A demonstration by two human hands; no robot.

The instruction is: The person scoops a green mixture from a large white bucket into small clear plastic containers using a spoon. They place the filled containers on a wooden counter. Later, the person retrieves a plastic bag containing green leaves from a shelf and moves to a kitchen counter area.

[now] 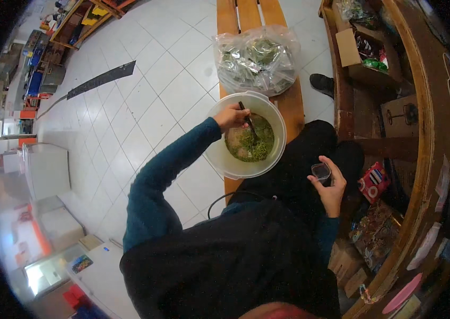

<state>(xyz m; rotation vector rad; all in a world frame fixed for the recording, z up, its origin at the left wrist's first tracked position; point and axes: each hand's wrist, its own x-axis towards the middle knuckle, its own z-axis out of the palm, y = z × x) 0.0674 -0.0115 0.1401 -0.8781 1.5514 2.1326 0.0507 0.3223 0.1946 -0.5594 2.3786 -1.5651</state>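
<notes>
A large round translucent plastic tub (278, 155) rests on a slatted wooden bench (290, 107). Chopped green leafy matter in cloudy liquid (263, 149) lies at its bottom. My left hand (233, 117) reaches over the tub and grips the dark handle of a utensil (251, 123), whose lower end is down in the green matter. My right hand (330, 185), above my thigh to the right of the tub, holds a small clear plastic cup (321, 171) between thumb and fingers. A clear plastic bag (255, 60) with small packed bags of greens sits on the bench just beyond the tub.
On the right is a wooden shelf (418, 99) with an open cardboard box (348, 48) and a red patterned packet (374, 182). A dark shoe (322, 84) stands on the tiled floor. A black strip (101, 79) lies on the tiles at left, beyond which stands a white cabinet (47, 171).
</notes>
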